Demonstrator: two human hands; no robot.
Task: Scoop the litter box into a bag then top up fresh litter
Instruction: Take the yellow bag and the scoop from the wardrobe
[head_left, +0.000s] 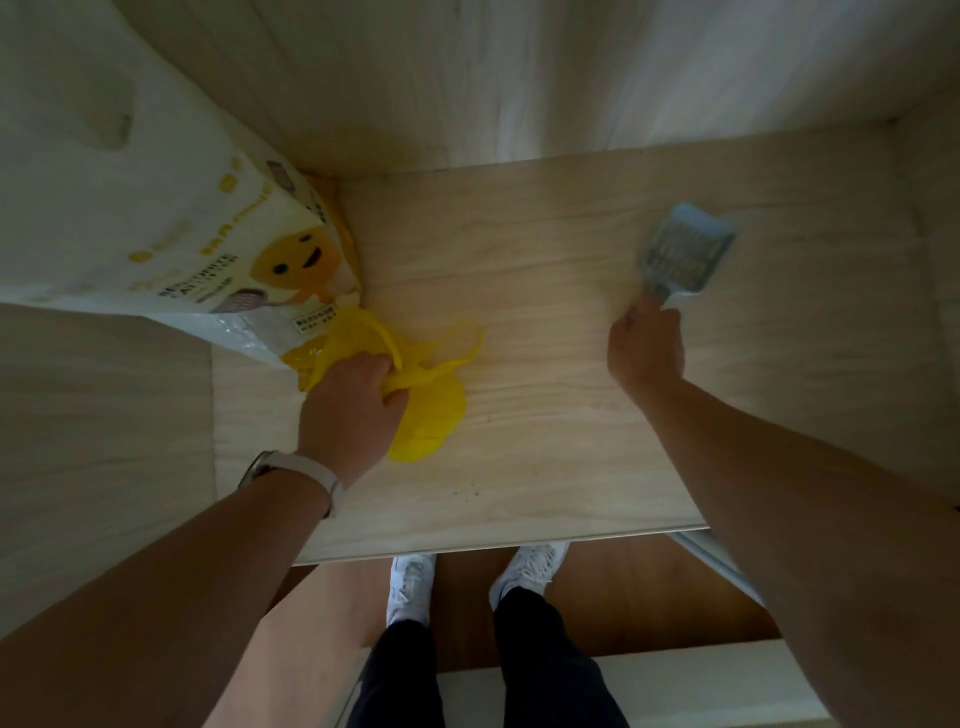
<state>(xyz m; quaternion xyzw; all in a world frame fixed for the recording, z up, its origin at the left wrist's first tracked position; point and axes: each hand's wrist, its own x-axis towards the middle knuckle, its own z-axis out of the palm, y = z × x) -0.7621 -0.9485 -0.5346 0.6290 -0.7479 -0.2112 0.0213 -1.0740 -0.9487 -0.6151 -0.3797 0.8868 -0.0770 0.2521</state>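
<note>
L hand fingers bunched on yellow bag; R hand fingers round scoop handle. Risk: bag pinned under litter sack, yank could tear it.

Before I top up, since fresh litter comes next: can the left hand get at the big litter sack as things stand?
Probably yes. The litter sack lies just beside the left hand with nothing between, but that hand grips the yellow bag and must let go first.

The left hand grips a yellow bag, with a litter sack just beyond it. The right hand holds a blue scoop by its handle.
</note>
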